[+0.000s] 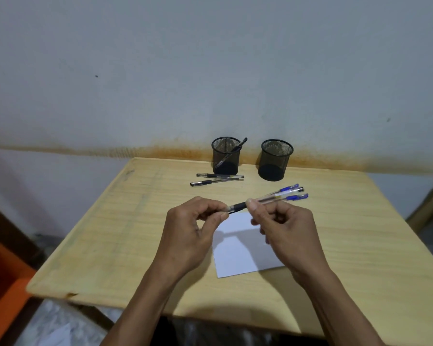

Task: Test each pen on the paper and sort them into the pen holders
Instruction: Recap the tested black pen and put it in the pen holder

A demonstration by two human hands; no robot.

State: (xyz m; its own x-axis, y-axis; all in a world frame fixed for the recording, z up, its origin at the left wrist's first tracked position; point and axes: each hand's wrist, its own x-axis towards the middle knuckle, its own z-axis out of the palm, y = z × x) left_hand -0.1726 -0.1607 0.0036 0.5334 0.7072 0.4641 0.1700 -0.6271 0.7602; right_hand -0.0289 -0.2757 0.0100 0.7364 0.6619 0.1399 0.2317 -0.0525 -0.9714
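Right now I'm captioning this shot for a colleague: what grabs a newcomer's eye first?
Two hands, left hand and right hand, hold a bundle of pens above the white paper mid-table. Behind stand two black mesh holders: the left holder has one pen.

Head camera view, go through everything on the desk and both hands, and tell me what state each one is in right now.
Left pen holder: upright, one pen leaning inside.
Right pen holder: upright, no pen seen inside.
Two pens: lying on the table before the left holder.
Paper: flat, no marks visible.
Pen bundle: held above the paper.
Left hand: pinches the black pen's end.
Right hand: grips the bundle.
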